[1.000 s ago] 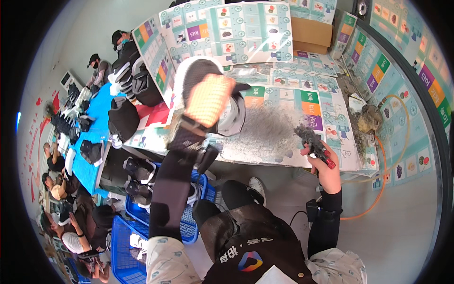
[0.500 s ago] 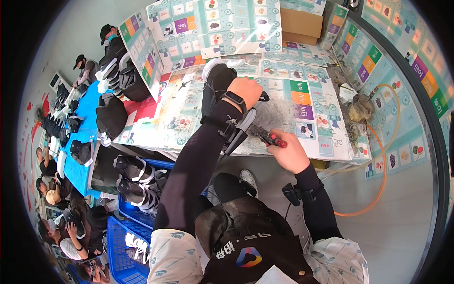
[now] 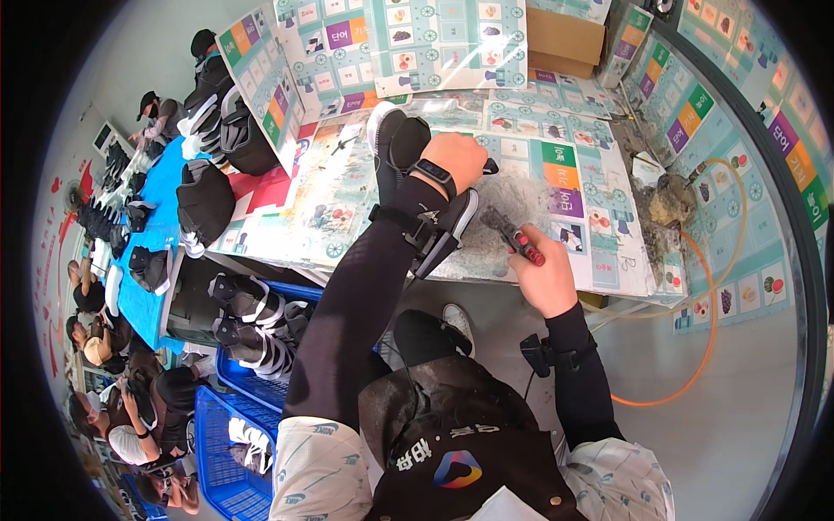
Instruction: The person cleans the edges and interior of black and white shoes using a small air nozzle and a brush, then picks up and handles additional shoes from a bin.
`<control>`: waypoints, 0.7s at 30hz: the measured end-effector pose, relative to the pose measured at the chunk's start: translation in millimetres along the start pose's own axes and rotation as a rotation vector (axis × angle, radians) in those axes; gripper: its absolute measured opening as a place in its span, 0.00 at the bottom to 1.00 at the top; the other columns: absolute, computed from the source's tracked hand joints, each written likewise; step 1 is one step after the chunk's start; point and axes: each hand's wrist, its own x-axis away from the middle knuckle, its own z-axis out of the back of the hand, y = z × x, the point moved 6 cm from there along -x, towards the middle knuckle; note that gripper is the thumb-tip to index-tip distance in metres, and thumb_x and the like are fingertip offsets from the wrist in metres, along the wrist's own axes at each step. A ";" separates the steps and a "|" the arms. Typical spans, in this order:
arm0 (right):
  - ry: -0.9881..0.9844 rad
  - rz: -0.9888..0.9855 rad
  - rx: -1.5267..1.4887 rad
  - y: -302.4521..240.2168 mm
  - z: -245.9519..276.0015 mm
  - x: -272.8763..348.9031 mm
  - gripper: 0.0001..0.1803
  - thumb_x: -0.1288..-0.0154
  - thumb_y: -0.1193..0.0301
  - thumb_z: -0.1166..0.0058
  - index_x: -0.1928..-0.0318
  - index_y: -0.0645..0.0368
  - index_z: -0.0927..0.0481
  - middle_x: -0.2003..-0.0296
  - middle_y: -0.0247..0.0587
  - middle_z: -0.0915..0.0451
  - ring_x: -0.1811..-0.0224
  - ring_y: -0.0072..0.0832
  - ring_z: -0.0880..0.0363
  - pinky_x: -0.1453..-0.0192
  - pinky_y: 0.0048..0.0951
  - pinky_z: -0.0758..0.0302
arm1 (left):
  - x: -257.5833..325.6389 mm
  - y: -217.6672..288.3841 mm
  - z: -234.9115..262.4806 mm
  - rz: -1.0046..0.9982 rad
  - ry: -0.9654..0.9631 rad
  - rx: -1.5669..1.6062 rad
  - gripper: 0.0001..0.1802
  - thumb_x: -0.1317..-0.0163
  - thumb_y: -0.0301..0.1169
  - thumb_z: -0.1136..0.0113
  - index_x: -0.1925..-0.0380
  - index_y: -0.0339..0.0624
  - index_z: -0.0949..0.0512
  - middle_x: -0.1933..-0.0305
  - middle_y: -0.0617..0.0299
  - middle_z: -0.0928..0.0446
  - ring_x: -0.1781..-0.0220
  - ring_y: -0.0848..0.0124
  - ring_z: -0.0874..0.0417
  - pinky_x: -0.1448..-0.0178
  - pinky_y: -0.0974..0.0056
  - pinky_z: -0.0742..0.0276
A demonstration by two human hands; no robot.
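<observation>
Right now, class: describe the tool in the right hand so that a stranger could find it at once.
Start at the worktable covered in colourful picture sheets. At its near edge, the right hand grips a small red-handled tool, dark tip aimed at the black shoe the left hand steadies.

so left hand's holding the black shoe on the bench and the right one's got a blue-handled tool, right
Not quite: the tool in the right hand has a red handle, not blue, as the head view shows. The left hand does hold the black shoe on the bench.

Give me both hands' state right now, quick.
Left hand: closed, holding a black shoe.
Right hand: closed on a red-handled tool.
</observation>
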 end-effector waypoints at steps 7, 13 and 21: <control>-0.052 -0.009 0.039 2.6 -6.3 5.3 0.11 0.41 0.73 0.44 0.59 0.65 0.20 0.71 0.65 0.22 0.62 0.66 0.24 0.60 0.50 0.26 | 2.4 3.8 5.0 0.009 -0.060 -0.048 0.09 0.35 0.31 0.39 0.65 0.48 0.10 0.60 0.54 0.10 0.53 0.57 0.08 0.52 0.53 0.13; -0.249 -0.103 -0.217 19.9 -14.0 9.8 0.12 0.44 0.74 0.43 0.59 0.65 0.18 0.72 0.54 0.16 0.68 0.51 0.17 0.60 0.39 0.23 | 24.5 11.9 40.2 0.013 0.219 -0.326 0.06 0.39 0.31 0.39 0.71 0.46 0.15 0.66 0.61 0.16 0.56 0.61 0.14 0.55 0.57 0.20; -0.077 0.031 -0.062 12.6 5.8 -5.4 0.13 0.41 0.75 0.44 0.55 0.65 0.18 0.68 0.53 0.15 0.67 0.52 0.17 0.59 0.39 0.23 | 56.3 31.8 36.5 -0.016 0.408 -0.231 0.12 0.41 0.29 0.42 0.57 0.41 0.20 0.60 0.63 0.28 0.55 0.67 0.25 0.51 0.63 0.26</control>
